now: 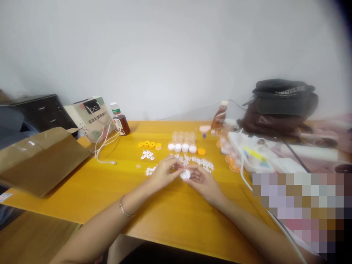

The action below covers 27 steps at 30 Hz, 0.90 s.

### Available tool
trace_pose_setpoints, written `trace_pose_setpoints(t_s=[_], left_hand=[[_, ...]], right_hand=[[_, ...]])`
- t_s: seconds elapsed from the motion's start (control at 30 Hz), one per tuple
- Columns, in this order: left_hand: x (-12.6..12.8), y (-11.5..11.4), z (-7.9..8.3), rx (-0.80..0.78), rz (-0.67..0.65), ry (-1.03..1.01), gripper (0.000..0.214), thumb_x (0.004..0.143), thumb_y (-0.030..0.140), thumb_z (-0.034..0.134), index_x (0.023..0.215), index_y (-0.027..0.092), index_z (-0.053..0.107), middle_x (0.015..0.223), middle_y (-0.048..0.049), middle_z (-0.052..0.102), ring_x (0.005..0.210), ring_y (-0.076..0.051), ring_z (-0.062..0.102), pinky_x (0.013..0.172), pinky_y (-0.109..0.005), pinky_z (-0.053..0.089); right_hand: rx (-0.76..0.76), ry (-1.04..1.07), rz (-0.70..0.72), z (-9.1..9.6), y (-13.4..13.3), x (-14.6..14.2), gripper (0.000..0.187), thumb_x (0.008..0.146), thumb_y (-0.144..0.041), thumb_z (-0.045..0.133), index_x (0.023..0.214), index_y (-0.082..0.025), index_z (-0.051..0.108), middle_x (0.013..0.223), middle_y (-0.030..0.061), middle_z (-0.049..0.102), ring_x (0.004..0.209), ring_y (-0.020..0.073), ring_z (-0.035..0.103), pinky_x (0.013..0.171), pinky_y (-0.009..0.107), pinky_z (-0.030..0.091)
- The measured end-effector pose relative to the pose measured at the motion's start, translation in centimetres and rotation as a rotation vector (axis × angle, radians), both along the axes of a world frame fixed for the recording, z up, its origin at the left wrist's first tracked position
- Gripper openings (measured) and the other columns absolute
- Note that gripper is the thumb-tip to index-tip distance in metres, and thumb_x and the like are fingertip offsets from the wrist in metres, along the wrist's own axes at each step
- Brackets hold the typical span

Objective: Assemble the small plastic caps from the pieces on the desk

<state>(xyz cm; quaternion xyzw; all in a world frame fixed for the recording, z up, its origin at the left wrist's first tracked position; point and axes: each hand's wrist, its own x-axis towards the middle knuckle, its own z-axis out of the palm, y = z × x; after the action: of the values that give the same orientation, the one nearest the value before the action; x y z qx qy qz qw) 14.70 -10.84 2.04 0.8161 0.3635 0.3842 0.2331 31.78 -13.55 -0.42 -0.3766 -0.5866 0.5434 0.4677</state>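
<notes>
Over the middle of the table, a round white cap [185, 174] is pinched between the fingertips of both my hands. My left hand [164, 172] grips it from the left, and my right hand [204, 183] from the right with fingers curled. Small white pieces [202, 162] lie scattered just beyond my right hand. Another little group of white pieces [147, 155] sits beyond my left hand. Farther back stand white lids [178, 147] in a row, with clear containers [184, 137] behind them. Yellow-orange lids [150, 144] are at the left, and one orange lid [201, 151] at the right.
On the left are an open cardboard box [44, 161], a printed paper bag [92, 119], a white cable [106, 161] and a bottle [120, 121]. Another bottle [220, 116], a black cap [283, 97] and a white tray-like item [251, 152] crowd the right. A blurred patch covers the lower right.
</notes>
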Motion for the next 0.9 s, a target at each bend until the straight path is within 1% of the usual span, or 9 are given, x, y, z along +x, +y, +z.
trace_pose_setpoints(t_s=[0.17,0.37,0.57,0.7,0.8,0.87,0.9], left_hand=[[0.0,0.0,-0.1,-0.082,-0.006,0.017,0.013,0.080,0.028,0.055,0.084,0.016,0.058,0.079,-0.0027,0.061,0.073,-0.012,0.054,0.065,-0.024,0.042],[0.1,0.1,-0.4,-0.197,-0.024,-0.040,0.013,0.079,0.026,0.055,0.086,0.015,0.057,0.080,-0.0037,0.062,0.070,-0.011,0.056,0.063,-0.023,0.044],[-0.3,0.3,-0.5,-0.219,-0.046,-0.044,0.012,0.078,0.022,0.057,0.087,0.015,0.056,0.083,-0.0046,0.062,0.075,-0.012,0.057,0.069,-0.026,0.046],[-0.3,0.3,-0.6,-0.219,-0.086,-0.012,0.013,0.077,0.023,0.058,0.088,0.015,0.057,0.083,-0.0042,0.063,0.075,-0.012,0.058,0.069,-0.025,0.046],[-0.8,0.8,0.0,-0.221,-0.082,-0.001,0.014,0.079,0.025,0.055,0.089,0.016,0.057,0.086,-0.0052,0.064,0.078,-0.013,0.059,0.071,-0.026,0.046],[-1.9,1.4,0.9,-0.193,-0.016,0.020,0.015,0.080,0.026,0.053,0.090,0.016,0.058,0.087,-0.0055,0.065,0.079,-0.013,0.059,0.072,-0.027,0.046],[-2.8,1.8,1.4,-0.161,0.041,0.050,0.014,0.080,0.026,0.052,0.088,0.016,0.059,0.086,-0.0051,0.065,0.079,-0.014,0.059,0.072,-0.027,0.046]], right_hand=[[-0.013,0.023,-0.022,0.0,-0.1,0.0,0.030,0.066,-0.028,0.069,0.092,-0.022,0.054,0.087,0.0022,0.064,0.084,0.0158,0.062,0.084,0.034,0.048],[-0.019,0.019,-0.020,0.1,-0.1,-0.1,0.031,0.065,-0.030,0.070,0.090,-0.022,0.055,0.087,0.0024,0.065,0.085,0.0164,0.062,0.085,0.035,0.048],[-0.040,0.000,0.066,0.4,-0.1,0.2,0.035,0.064,-0.034,0.071,0.091,-0.021,0.054,0.092,0.0040,0.065,0.086,0.0161,0.062,0.086,0.035,0.047],[-0.069,-0.017,0.113,0.2,0.1,0.4,0.031,0.064,-0.035,0.070,0.086,-0.021,0.053,0.086,0.0021,0.066,0.081,0.0150,0.062,0.081,0.034,0.048],[-0.065,-0.003,0.070,-0.1,0.4,0.4,0.031,0.063,-0.034,0.072,0.083,-0.021,0.052,0.086,0.0021,0.066,0.080,0.0151,0.062,0.080,0.033,0.048],[-0.052,0.004,0.006,-0.3,0.6,0.5,0.032,0.063,-0.033,0.072,0.084,-0.021,0.051,0.086,0.0025,0.065,0.081,0.0153,0.062,0.081,0.033,0.047],[-0.045,0.003,-0.028,-0.4,0.7,0.5,0.032,0.063,-0.033,0.072,0.084,-0.021,0.051,0.086,0.0026,0.065,0.080,0.0154,0.062,0.082,0.033,0.047]])
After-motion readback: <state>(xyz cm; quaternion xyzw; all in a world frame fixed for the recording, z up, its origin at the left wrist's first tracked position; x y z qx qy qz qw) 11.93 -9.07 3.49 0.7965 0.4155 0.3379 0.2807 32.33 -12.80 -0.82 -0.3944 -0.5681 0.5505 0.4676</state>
